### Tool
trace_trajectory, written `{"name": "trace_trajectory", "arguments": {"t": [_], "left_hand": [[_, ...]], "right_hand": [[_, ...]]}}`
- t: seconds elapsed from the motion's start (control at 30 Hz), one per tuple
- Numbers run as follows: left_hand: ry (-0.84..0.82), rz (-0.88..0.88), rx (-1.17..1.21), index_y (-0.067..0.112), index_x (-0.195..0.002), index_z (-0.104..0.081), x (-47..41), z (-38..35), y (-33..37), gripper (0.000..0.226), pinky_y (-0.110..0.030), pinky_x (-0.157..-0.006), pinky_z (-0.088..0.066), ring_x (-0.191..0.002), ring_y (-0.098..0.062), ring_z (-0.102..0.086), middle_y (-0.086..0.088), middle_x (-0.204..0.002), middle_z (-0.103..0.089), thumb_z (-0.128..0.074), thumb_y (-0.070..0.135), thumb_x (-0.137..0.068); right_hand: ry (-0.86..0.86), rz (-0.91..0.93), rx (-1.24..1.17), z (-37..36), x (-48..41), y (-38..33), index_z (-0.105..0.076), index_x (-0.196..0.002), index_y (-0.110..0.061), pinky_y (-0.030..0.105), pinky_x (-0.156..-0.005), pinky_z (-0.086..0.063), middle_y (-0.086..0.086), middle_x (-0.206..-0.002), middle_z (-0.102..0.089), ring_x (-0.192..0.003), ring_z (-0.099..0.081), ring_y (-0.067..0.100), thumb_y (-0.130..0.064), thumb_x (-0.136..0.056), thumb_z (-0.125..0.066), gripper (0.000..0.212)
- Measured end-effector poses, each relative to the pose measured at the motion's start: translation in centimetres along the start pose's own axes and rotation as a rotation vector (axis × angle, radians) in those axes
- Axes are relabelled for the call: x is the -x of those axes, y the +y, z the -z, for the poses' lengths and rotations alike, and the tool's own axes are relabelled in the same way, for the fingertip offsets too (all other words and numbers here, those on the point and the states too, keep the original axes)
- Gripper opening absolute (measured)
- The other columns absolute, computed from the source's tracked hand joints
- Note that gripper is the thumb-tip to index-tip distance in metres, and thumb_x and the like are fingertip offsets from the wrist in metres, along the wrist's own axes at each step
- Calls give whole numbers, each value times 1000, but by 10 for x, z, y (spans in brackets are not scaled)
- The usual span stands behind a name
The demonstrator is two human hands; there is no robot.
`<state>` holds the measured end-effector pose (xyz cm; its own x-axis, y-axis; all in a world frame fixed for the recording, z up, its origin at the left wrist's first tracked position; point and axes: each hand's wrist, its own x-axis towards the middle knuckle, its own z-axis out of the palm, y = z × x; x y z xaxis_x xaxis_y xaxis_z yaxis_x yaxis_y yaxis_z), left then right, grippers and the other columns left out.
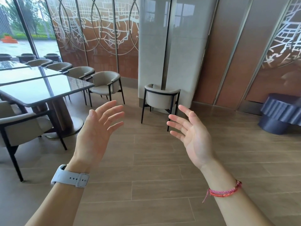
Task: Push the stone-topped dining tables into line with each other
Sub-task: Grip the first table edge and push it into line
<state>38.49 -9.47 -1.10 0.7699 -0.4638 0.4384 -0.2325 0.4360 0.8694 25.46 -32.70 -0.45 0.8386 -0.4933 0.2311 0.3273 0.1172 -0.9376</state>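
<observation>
Glossy stone-topped dining tables run along the left side. The nearest table (44, 90) stands on a brown pedestal base, a second table (29, 73) sits behind it, and a third (9, 64) lies farther back. My left hand (97, 129), with a white watch on its wrist, is raised over the floor to the right of the nearest table, fingers spread, holding nothing. My right hand (190, 134), with a red braided bracelet on its wrist, is raised beside it, palm inward, fingers apart and empty. Neither hand touches a table.
Beige armchairs line the tables' far side (105, 84); one chair (19, 129) stands at the near left. A lone chair (161, 98) sits against the grey pillar (154, 54). A dark blue ribbed stool (280, 115) stands at right. Wood-plank floor (154, 176) stretches ahead.
</observation>
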Motion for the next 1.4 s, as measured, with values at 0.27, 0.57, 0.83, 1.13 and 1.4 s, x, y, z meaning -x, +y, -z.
{"name": "trace_trajectory", "arguments": {"t": [0.27,0.57,0.83,1.13,1.4], "left_hand": [[52,8,-17,13,-142,-53,-137,12,-56,91,-57,-114,-38,-137,-38,-51,-16,-144,-59,-63,78,-78],[85,14,-18,11,-145,-50,-249,70,-115,97,-57,-114,-38,-137,-36,-51,-15,-145,-58,-63,79,-77],[114,9,19,14,-142,-53,-371,173,-160,92,-55,-113,-40,-137,-37,-51,-15,-144,-59,-64,78,-77],[124,54,15,17,-139,-57,-494,283,-195,87,-54,-113,-41,-136,-37,-52,-15,-143,-60,-64,78,-78],[159,86,16,20,-135,-60,-607,341,-257,83,-51,-110,-44,-135,-35,-54,-13,-141,-62,-66,78,-76]], "right_hand": [[-33,-48,-27,17,-160,28,-60,-133,-29,50,-105,-46,10,-123,-72,-116,-67,27,-52,-88,-51,52],[-69,-106,-11,-13,-298,82,-59,-136,-27,49,-105,-47,10,-123,-72,-115,-68,26,-52,-88,-51,55],[-65,-112,42,-90,-433,143,-60,-134,-28,50,-106,-47,9,-124,-71,-116,-68,25,-54,-86,-52,55],[-90,-145,47,-177,-577,206,-59,-135,-27,45,-101,-50,10,-125,-71,-114,-68,24,-56,-87,-52,57],[-105,-185,59,-200,-714,265,-59,-134,-30,48,-104,-48,9,-125,-70,-115,-68,23,-56,-87,-52,54]]}}
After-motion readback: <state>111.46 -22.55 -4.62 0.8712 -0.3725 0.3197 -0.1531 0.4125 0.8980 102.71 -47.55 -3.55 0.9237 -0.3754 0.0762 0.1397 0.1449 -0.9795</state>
